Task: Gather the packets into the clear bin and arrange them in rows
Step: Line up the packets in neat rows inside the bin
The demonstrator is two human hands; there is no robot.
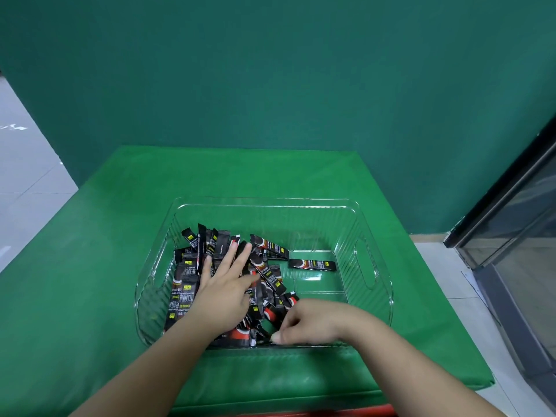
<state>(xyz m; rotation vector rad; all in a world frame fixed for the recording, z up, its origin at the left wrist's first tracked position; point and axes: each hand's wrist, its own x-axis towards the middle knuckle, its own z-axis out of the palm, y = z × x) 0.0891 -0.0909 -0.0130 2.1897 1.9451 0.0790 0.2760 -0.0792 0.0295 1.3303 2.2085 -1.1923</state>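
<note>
My left hand (224,284) presses flat on the packets (192,284); my right hand (304,323) pinches one; I'd align each parallel inside the clear bin (370,296).

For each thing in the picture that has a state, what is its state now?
clear bin: upright, open-topped, on the green table.
packets: jumbled in the bin's left half, not in rows.
single packet: lying flat, apart from the pile.
left hand: fingers straight, pressing on the pile.
right hand: fingers curled, pinching a packet.
</note>
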